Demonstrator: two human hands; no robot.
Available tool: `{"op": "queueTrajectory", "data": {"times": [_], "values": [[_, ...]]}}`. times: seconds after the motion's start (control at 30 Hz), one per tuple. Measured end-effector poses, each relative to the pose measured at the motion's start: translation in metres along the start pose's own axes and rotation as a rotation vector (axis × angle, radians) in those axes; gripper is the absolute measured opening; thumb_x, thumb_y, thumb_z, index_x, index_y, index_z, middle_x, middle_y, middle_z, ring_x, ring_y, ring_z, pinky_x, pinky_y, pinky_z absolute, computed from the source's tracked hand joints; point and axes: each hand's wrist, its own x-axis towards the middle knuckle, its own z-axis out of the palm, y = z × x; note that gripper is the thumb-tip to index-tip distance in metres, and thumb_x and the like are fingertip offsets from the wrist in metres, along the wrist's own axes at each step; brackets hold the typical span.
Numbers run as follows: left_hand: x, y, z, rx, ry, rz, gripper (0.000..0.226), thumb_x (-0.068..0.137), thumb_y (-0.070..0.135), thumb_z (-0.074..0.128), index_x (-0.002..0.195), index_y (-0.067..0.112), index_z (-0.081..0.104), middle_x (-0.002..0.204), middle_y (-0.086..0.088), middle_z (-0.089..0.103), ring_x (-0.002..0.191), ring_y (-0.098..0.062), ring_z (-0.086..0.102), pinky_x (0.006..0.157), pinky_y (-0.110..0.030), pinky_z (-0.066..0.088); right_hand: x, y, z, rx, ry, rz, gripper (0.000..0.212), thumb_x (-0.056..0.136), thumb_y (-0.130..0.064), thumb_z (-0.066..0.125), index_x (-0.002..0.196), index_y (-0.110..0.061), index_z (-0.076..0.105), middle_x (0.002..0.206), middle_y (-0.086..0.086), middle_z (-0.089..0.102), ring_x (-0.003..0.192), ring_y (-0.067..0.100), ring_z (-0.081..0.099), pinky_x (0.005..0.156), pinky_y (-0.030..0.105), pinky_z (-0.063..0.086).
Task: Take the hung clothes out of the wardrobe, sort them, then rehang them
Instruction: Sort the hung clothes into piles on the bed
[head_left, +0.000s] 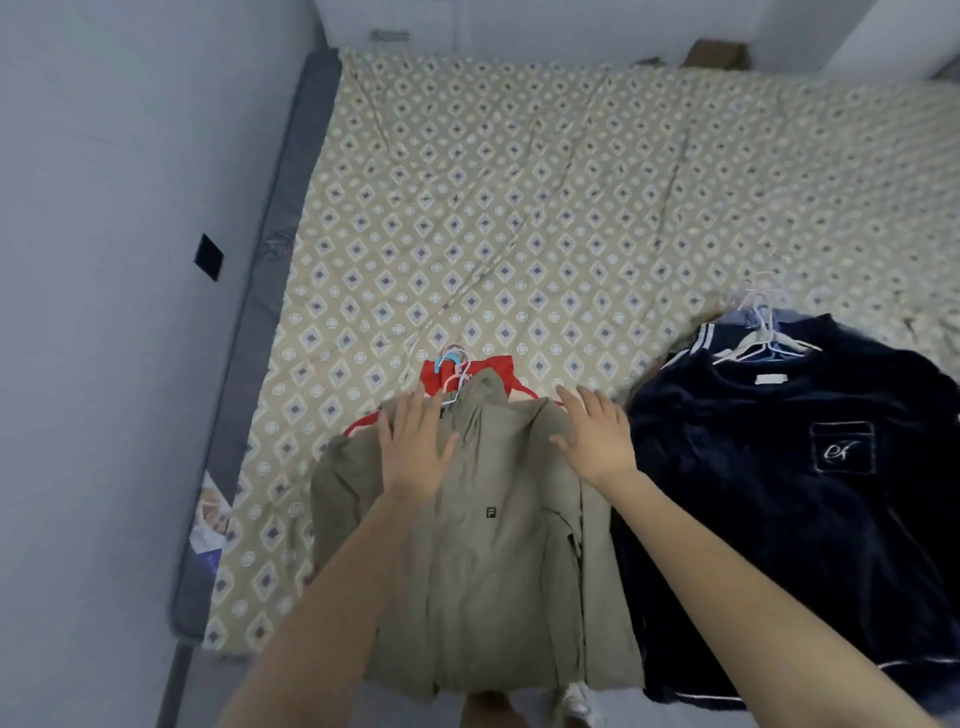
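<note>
The jacket (493, 561) lies front-up at the near edge of the bed (519, 182), on top of a red garment (480, 370) whose collar shows above it; hooks (451, 370) poke out at the neck. Close on its right lies a navy pile (769, 483) with white hangers (761, 340) at its collar. Both grips are released: the left grip (415, 447) lies flat, fingers spread, on one shoulder of the jacket, and the right grip (597, 439) is flat on or just over the other. The step looks like smoothing the jacket onto its sorted stack. Done well, that means light pressure swept outward from the zip toward the sleeves, the hooks kept lined up and free for lifting, and the right sleeve kept off the navy pile so the sorts stay apart.
</note>
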Motion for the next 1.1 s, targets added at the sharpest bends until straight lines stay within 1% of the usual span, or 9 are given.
{"op": "queueTrajectory", "data": {"times": [0.07, 0.2, 0.3, 0.4, 0.47, 0.57, 0.8, 0.93, 1.1], "values": [[-0.009, 0.022, -0.012, 0.034, -0.008, 0.021, 0.067, 0.102, 0.052, 0.035, 0.158, 0.025, 0.012, 0.166, -0.002, 0.002, 0.153, -0.023, -0.001, 0.122, -0.049, -0.004, -0.019, 0.011, -0.017, -0.018, 0.014, -0.001, 0.071, 0.097, -0.043, 0.051, 0.156, -0.026, 0.013, 0.162, 0.008, 0.015, 0.150, 0.030, 0.010, 0.120, 0.044, 0.011], [-0.029, 0.065, -0.031, 0.079, 0.021, 0.084, 0.069, 0.102, 0.052, 0.036, 0.159, 0.025, 0.008, 0.166, -0.001, 0.000, 0.153, -0.021, -0.005, 0.121, -0.050, -0.006, -0.056, 0.043, -0.048, -0.058, 0.062, 0.019, 0.072, 0.097, -0.046, 0.048, 0.156, -0.027, 0.011, 0.162, 0.007, 0.014, 0.150, 0.029, 0.009, 0.120, 0.046, 0.011], [-0.046, 0.100, -0.040, 0.058, 0.056, 0.133, 0.070, 0.100, 0.051, 0.040, 0.159, 0.024, 0.012, 0.166, -0.002, 0.006, 0.153, -0.023, -0.002, 0.122, -0.052, -0.003, -0.085, 0.075, -0.067, -0.009, 0.118, 0.073, 0.073, 0.096, -0.046, 0.050, 0.156, -0.026, 0.014, 0.162, 0.007, 0.017, 0.149, 0.029, 0.011, 0.120, 0.046, 0.013], [-0.070, 0.143, -0.042, 0.057, 0.121, 0.181, 0.068, 0.100, 0.050, 0.042, 0.158, 0.023, 0.017, 0.165, -0.003, 0.013, 0.153, -0.023, 0.005, 0.121, -0.049, -0.007, -0.119, 0.116, -0.081, 0.018, 0.158, 0.110, 0.075, 0.095, -0.049, 0.051, 0.156, -0.027, 0.014, 0.162, 0.007, 0.017, 0.149, 0.030, 0.010, 0.120, 0.047, 0.012], [-0.088, 0.175, -0.038, 0.055, 0.135, 0.180, 0.067, 0.101, 0.050, 0.041, 0.158, 0.025, 0.015, 0.166, -0.002, 0.011, 0.153, -0.022, 0.002, 0.120, -0.047, -0.009, -0.143, 0.145, -0.087, 0.023, 0.178, 0.112, 0.075, 0.095, -0.050, 0.051, 0.156, -0.027, 0.013, 0.162, 0.007, 0.016, 0.149, 0.030, 0.010, 0.120, 0.048, 0.012], [-0.119, 0.225, -0.024, 0.050, 0.152, 0.172, 0.068, 0.100, 0.050, 0.041, 0.158, 0.026, 0.014, 0.166, -0.001, 0.009, 0.153, -0.021, 0.000, 0.121, -0.049, -0.007, -0.180, 0.188, -0.094, -0.001, 0.192, 0.100, 0.075, 0.096, -0.052, 0.049, 0.157, -0.028, 0.011, 0.162, 0.008, 0.015, 0.150, 0.030, 0.008, 0.120, 0.049, 0.011], [-0.178, 0.328, 0.012, 0.040, 0.143, 0.161, 0.069, 0.101, 0.053, 0.037, 0.158, 0.025, 0.013, 0.166, -0.004, 0.009, 0.153, -0.025, 0.004, 0.121, -0.051, -0.003, -0.248, 0.284, -0.104, -0.031, 0.201, 0.095, 0.077, 0.097, -0.052, 0.048, 0.157, -0.030, 0.005, 0.163, 0.007, 0.010, 0.150, 0.029, 0.005, 0.121, 0.049, 0.008], [-0.196, 0.372, 0.021, 0.062, 0.141, 0.183, 0.069, 0.101, 0.053, 0.036, 0.158, 0.025, 0.007, 0.166, -0.004, 0.006, 0.153, -0.023, 0.000, 0.121, -0.051, -0.005, -0.275, 0.332, -0.108, -0.025, 0.192, 0.152, 0.077, 0.096, -0.053, 0.047, 0.157, -0.030, 0.006, 0.163, 0.007, 0.011, 0.150, 0.029, 0.005, 0.120, 0.049, 0.009], [-0.204, 0.404, 0.028, 0.087, 0.133, 0.200, 0.070, 0.101, 0.053, 0.037, 0.158, 0.026, 0.008, 0.166, -0.001, 0.003, 0.153, -0.022, -0.002, 0.121, -0.052, -0.003, -0.290, 0.373, -0.112, 0.007, 0.196, 0.193, 0.077, 0.096, -0.053, 0.048, 0.157, -0.029, 0.007, 0.163, 0.008, 0.011, 0.150, 0.030, 0.006, 0.120, 0.050, 0.009]]}}
